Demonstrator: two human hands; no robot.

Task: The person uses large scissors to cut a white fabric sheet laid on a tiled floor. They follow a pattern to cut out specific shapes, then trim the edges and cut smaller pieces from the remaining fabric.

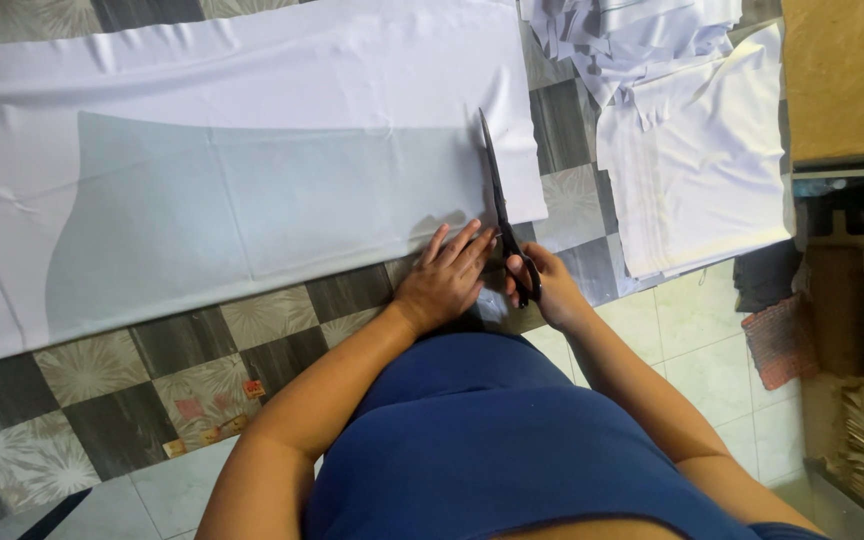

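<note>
Fingers of my right hand (542,285) gripped the black scissors (500,210), blades on the white fabric's (252,190) edge; left hand (442,280) lay flat, pinning it. Mid-cut, I judged: next, steady closing along the line.

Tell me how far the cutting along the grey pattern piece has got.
Done: the grey paper pattern lies flat on the white fabric sheet; cut white pieces are stacked to the right. In hand: the right hand works black scissors along the pattern's right end, the left hand pressing nearby. Left: the fabric around the pattern's other edges looks uncut.
</note>
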